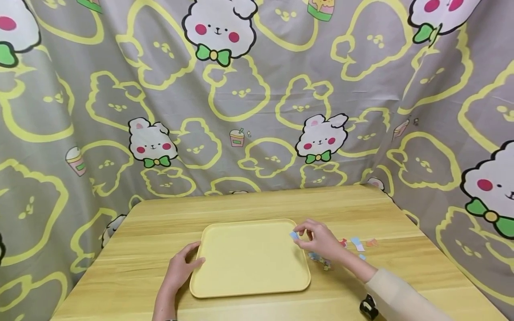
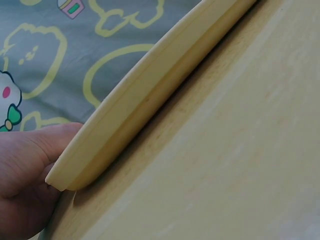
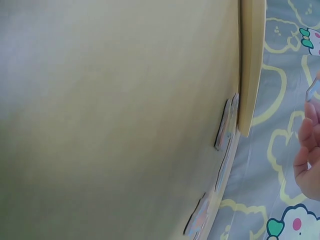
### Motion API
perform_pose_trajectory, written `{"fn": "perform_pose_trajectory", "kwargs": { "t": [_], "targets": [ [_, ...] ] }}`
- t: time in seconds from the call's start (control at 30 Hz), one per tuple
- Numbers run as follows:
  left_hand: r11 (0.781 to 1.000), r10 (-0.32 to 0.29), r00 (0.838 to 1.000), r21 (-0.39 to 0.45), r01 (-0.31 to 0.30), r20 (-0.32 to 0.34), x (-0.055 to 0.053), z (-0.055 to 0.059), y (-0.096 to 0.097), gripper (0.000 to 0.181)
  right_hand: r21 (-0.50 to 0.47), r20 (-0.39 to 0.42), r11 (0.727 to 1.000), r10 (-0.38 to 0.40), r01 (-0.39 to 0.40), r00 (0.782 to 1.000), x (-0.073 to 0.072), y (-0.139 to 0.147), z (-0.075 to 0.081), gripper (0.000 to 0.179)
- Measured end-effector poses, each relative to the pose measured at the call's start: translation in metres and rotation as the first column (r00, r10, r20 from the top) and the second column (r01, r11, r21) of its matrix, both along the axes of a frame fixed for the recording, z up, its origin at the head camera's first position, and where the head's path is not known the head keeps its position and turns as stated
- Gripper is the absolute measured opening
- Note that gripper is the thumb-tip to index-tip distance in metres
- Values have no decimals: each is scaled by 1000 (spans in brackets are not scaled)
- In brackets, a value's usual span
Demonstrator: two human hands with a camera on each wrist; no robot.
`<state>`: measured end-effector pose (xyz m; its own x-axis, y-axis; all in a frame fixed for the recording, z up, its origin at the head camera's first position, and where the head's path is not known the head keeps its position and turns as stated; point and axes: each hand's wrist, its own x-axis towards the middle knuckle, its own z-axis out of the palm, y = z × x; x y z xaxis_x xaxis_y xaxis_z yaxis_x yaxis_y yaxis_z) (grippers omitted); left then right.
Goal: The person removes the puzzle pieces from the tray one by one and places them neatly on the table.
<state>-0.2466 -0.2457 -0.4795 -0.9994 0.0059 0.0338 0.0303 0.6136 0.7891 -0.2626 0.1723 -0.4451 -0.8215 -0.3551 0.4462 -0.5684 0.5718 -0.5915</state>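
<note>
A pale yellow tray (image 1: 250,258) lies on the wooden table. My left hand (image 1: 182,269) grips the tray's left side, the thumb over its rim. In the left wrist view that hand (image 2: 27,170) is at the end of the tray's raised edge (image 2: 125,105). Between thumb and fingers my right hand (image 1: 319,240) pinches a small light-blue puzzle piece (image 1: 294,235) above the tray's right rim. The right wrist view catches this hand (image 3: 311,145) at its right border, with the piece's edge (image 3: 313,89) at the fingertips.
Right of the tray lie several loose puzzle pieces: a blue and white one (image 1: 357,244), an orange one (image 1: 371,242), and a cluster (image 1: 320,259) partly under the right forearm. A patterned curtain (image 1: 257,98) hangs behind the table (image 1: 160,223).
</note>
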Motion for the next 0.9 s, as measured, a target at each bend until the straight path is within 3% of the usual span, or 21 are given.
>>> {"fn": "perform_pose_trajectory", "kwargs": {
  "t": [0.23,0.57,0.9],
  "targets": [
    [1000,-10,1000,-6,10,2,-1,2,-2,59,9,3,999,34,-34,999,0,9,-1,17],
    [1000,-25,1000,-2,25,17,-2,3,-2,60,23,-2,999,23,-23,1000,5,22,-4,15],
    [1000,-21,1000,-9,21,16,-1,1,-2,60,44,-5,998,-46,46,999,15,39,-7,15]
  ]
}}
